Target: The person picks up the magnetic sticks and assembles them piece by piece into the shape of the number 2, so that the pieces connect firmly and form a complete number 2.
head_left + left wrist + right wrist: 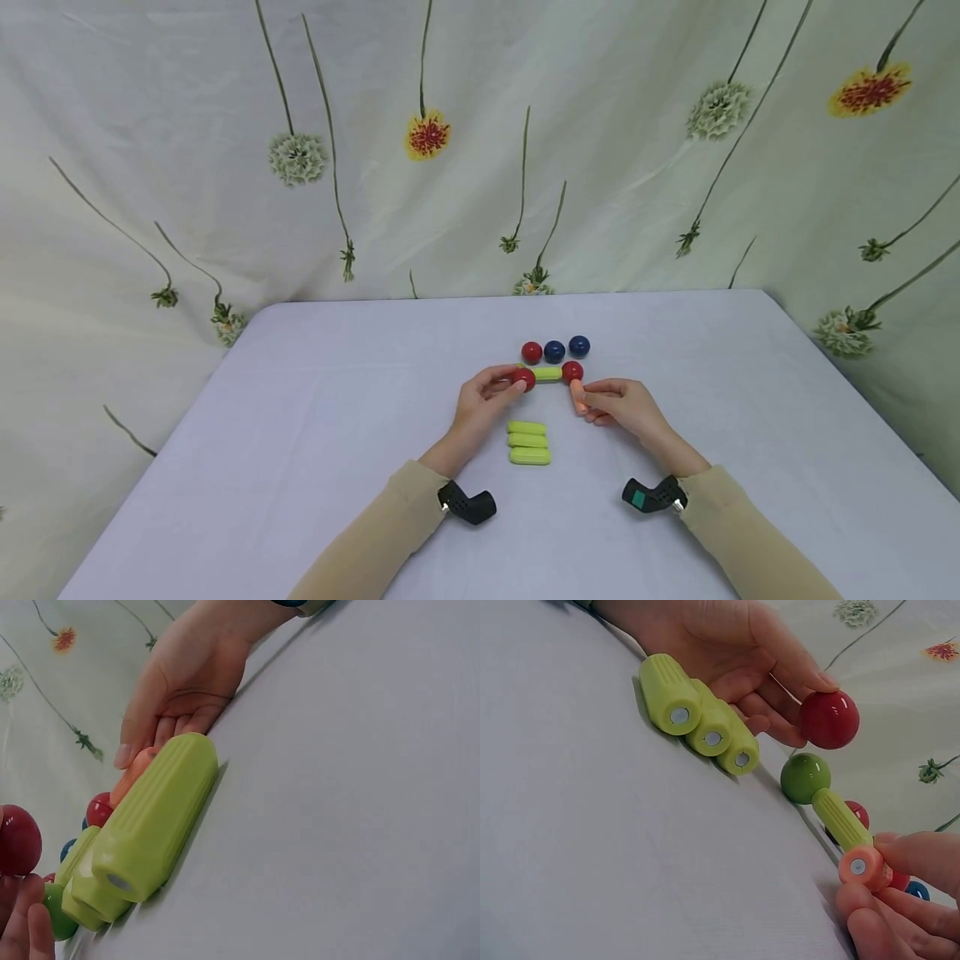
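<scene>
My left hand (477, 404) pinches a red ball (829, 720) between thumb and fingers, raised just above a green ball (805, 778). A lime rod (842, 817) runs from the green ball toward another red ball (572, 372). Thumb and fingers of my right hand (626, 407) hold an orange rod (578, 397), its far end against that second red ball; a silver disc shows on its near end. Whether the rod is joined to the ball, I cannot tell. From the head view, the green ball is mostly hidden behind the left hand's ball.
Several lime rods (528, 442) lie side by side nearer me, between the forearms. Behind the joined pieces sit a loose red ball (532, 352) and two dark blue balls (554, 352). A white cloth covers the table (337, 417); a flowered curtain (465, 208) hangs behind it.
</scene>
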Available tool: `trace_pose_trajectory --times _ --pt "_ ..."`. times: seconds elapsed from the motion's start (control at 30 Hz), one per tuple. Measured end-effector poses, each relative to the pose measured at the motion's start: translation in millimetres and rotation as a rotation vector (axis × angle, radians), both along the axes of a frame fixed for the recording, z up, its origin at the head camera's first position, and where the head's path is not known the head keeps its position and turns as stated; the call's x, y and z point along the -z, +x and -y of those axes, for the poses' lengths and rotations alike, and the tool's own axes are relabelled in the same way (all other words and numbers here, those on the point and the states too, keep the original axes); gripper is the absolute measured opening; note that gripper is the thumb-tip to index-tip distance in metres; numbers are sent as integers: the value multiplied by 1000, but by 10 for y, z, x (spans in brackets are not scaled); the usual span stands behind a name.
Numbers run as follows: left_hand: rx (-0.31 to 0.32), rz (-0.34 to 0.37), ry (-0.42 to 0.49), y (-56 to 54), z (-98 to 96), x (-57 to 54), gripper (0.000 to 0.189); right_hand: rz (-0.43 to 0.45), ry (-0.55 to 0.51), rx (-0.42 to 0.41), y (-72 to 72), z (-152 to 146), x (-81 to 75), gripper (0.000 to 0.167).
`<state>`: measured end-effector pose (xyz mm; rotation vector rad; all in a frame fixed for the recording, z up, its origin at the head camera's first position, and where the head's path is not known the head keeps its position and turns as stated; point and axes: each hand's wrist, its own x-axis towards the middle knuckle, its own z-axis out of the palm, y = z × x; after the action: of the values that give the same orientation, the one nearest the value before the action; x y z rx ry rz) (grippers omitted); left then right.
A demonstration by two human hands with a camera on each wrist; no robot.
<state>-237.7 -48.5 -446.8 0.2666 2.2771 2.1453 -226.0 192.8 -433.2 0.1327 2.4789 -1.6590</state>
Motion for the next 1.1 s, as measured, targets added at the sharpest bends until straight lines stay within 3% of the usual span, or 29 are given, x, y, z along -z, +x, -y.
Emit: trace_pose_trajectory --times 0.23,0.8,1.1 --pt "75 -3 -50 47 -50 -15 37 -13 1 -1 6 2 -8 43" --pt "152 -30 -93 88 -129 -24 39 -9 -66 18 31 28 -40 47" --pt "215 0 -95 86 -171 -35 37 -17 -56 42 29 39 -42 48"
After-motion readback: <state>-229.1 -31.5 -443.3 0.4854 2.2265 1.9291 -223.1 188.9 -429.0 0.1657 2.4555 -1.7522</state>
